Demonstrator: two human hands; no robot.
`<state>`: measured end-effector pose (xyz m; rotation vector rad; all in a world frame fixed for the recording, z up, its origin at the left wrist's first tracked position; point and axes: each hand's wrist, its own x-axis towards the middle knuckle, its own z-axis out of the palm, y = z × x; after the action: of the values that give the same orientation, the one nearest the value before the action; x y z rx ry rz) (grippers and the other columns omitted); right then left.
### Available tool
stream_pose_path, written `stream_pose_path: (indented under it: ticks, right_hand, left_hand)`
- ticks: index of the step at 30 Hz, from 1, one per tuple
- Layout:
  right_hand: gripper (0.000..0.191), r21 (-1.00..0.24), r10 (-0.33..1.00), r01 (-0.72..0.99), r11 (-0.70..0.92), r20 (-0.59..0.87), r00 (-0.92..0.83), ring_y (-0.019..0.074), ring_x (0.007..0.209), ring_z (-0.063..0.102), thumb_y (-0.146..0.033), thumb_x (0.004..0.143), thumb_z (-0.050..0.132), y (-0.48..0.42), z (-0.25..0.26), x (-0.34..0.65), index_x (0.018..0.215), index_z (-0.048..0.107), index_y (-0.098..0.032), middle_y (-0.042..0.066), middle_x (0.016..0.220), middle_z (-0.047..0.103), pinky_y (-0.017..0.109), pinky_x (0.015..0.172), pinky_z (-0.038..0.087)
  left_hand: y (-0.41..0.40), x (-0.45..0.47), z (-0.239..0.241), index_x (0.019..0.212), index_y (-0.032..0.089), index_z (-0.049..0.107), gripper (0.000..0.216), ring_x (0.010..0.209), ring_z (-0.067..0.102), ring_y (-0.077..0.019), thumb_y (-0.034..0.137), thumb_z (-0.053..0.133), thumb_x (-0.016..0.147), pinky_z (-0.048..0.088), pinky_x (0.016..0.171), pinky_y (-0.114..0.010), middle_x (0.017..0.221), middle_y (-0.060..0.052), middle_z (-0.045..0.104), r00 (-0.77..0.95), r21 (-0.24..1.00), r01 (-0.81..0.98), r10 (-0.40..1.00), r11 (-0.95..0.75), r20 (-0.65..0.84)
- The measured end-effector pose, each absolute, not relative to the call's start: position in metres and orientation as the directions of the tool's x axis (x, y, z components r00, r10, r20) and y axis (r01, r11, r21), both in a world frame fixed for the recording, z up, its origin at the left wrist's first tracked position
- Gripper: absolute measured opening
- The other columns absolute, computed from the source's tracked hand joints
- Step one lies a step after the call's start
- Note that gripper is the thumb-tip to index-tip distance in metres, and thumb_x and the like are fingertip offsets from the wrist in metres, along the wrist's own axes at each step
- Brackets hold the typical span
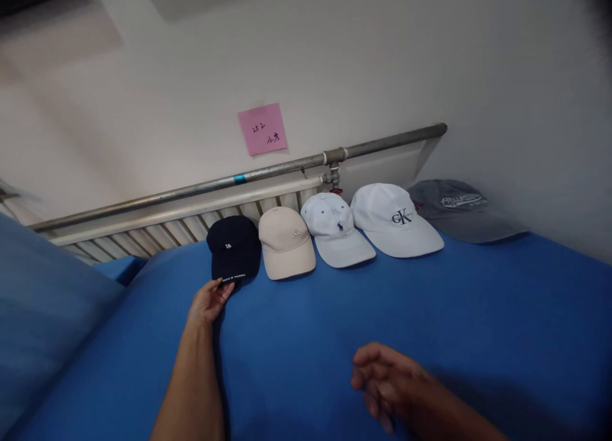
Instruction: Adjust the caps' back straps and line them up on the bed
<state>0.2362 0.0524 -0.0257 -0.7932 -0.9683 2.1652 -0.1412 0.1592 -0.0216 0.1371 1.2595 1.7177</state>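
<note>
Several baseball caps lie in a row along the wall on a blue surface [430,313]. From the left they are a black cap [234,248], a beige cap [285,240], a pale blue cap [335,231], a white cap [394,221] with black letters and a grey cap [461,211]. My left hand [209,301] reaches forward, its fingers pinching the front edge of the black cap's brim. My right hand [387,380] hovers low over the blue surface near me, fingers loosely curled, holding nothing.
A metal pipe [239,178] and a white ribbed radiator [182,227] run along the wall behind the caps. A pink sticky note [262,129] is stuck on the wall above. A blurred blue shape [43,301] rises at the left.
</note>
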Motion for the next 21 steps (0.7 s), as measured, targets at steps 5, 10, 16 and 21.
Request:
stream_pose_path:
  ticks: [5,10,16,21]
  right_hand:
    - [0.031,-0.813,0.732,-0.282,-0.509,-0.237,-0.638,0.0123,0.063,0.058,-0.028,0.065,0.064,0.055,-0.037,0.236,0.094,0.057,-0.019,0.005,0.087,0.063,0.023,0.052,0.038]
    - [0.034,-0.829,0.728,-0.267,-0.492,-0.223,-0.648,0.0129,0.065,0.058,-0.03,0.064,0.065,0.054,-0.038,0.237,0.095,0.057,-0.019,0.005,0.087,0.062,0.023,0.052,0.039]
    - [0.034,-0.856,0.72,-0.216,-0.47,-0.23,-0.655,0.0134,0.066,0.058,-0.031,0.065,0.065,0.052,-0.036,0.237,0.096,0.057,-0.019,0.005,0.088,0.062,0.024,0.054,0.04]
    - [0.032,-0.866,0.716,-0.212,-0.453,-0.212,-0.665,0.0131,0.065,0.057,-0.033,0.068,0.064,0.051,-0.034,0.236,0.096,0.058,-0.02,0.005,0.088,0.062,0.024,0.054,0.039]
  left_hand:
    - [0.152,-0.138,-0.018,0.066,0.011,0.053,0.025,0.063,0.062,-0.0117,-0.006,0.047,0.081,0.058,0.062,-0.027,0.066,0.0,0.061,-0.516,0.794,-0.606,0.739,0.041,-0.432]
    - [0.149,-0.137,-0.019,0.067,0.012,0.053,0.023,0.06,0.059,-0.0097,-0.001,0.049,0.086,0.055,0.059,-0.024,0.064,0.003,0.057,-0.519,0.809,-0.582,0.729,0.081,-0.446]
    - [0.148,-0.137,-0.02,0.065,0.012,0.053,0.024,0.053,0.058,-0.0102,-0.003,0.049,0.084,0.055,0.055,-0.024,0.055,0.004,0.052,-0.526,0.832,-0.546,0.731,0.102,-0.435]
    - [0.149,-0.136,-0.022,0.064,0.012,0.054,0.022,0.048,0.061,-0.0126,-0.002,0.051,0.08,0.055,0.05,-0.023,0.052,0.001,0.053,-0.557,0.866,-0.49,0.728,0.1,-0.4]
